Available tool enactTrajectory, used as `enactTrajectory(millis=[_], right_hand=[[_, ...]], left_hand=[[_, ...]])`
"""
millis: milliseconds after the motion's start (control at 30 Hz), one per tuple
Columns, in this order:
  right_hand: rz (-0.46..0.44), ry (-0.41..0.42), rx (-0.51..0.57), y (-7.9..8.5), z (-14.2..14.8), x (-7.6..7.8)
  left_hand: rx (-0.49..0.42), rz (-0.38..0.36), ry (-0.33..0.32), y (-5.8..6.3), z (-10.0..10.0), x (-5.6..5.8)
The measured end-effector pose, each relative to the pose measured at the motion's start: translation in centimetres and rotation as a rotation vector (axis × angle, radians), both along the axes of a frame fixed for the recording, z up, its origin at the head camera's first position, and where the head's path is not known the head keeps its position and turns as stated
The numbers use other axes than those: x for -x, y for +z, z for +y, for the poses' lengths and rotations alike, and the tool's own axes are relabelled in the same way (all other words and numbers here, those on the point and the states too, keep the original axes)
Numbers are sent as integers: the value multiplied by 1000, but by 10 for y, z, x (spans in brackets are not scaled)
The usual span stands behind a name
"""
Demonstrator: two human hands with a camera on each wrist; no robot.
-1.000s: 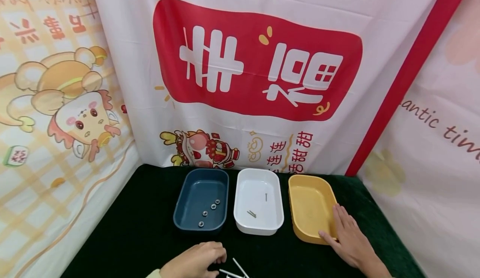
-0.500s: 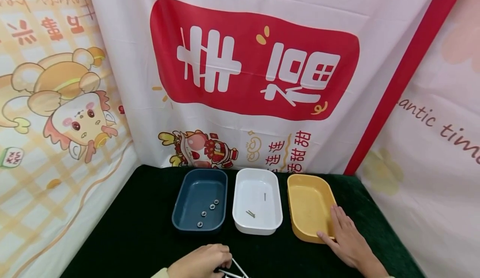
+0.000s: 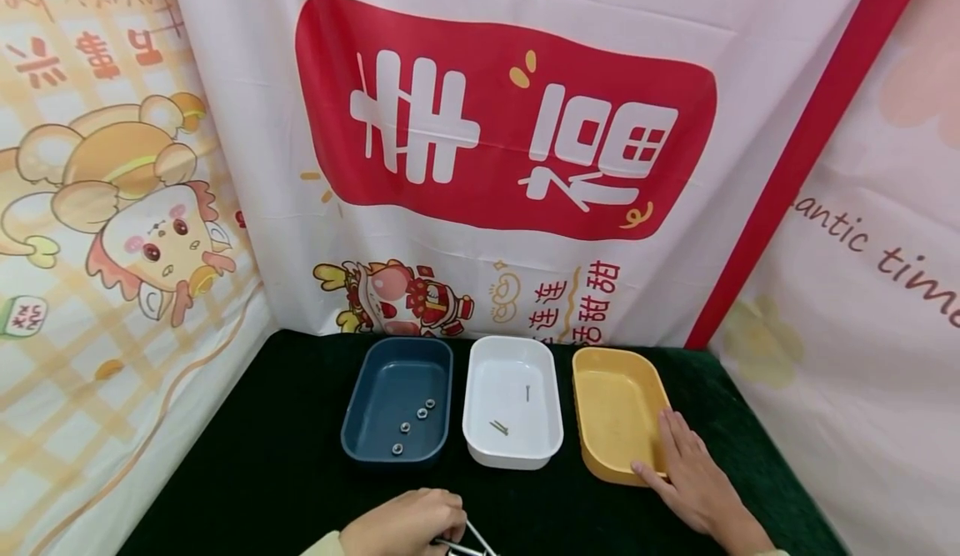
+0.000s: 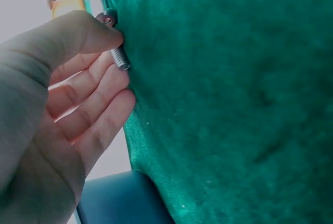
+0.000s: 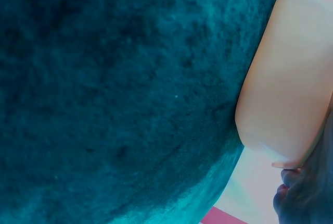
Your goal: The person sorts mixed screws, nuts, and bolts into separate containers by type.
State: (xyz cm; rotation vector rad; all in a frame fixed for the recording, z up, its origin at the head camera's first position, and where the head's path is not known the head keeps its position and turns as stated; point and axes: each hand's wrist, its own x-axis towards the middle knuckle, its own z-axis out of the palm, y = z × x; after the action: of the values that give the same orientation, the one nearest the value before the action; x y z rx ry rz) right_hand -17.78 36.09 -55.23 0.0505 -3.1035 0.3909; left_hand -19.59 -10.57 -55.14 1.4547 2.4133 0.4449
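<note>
At the bottom of the head view, my left hand [image 3: 408,523] is low over the dark cloth. In the left wrist view, its thumb and fingertips pinch a metal bolt [image 4: 120,57] whose threaded end sticks out below the thumb. Thin silver rods [image 3: 480,537] lie right beside this hand, partly cut off by the frame edge. My right hand [image 3: 701,481] lies flat with straight fingers against the right front side of the yellow tray [image 3: 618,456], its thumb over the front rim.
A blue tray [image 3: 375,406] with several nuts [image 3: 422,413] stands left of a white tray [image 3: 517,460]. The white tray holds a few small screws [image 3: 498,428]. Dark green cloth [image 3: 247,456] covers the table, and printed curtains [image 3: 510,289] rise behind and at both sides.
My left hand has moved slightly right to the silver rods, and its fingers have closed there. The right hand stays on the yellow tray. The head view has shifted a little.
</note>
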Motion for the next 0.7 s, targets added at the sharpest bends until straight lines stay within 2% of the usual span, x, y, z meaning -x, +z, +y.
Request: enactTrajectory(millis=[267, 533, 700], right_hand=[[-2, -1, -15, 1, -1, -1], [-14, -5, -15, 3, -2, -2], [-10, -3, -18, 3, -1, -2]], left_hand=[[12, -25, -21, 5, 1, 2], [41, -25, -39, 17, 5, 3], [64, 5, -64, 26, 8, 4]])
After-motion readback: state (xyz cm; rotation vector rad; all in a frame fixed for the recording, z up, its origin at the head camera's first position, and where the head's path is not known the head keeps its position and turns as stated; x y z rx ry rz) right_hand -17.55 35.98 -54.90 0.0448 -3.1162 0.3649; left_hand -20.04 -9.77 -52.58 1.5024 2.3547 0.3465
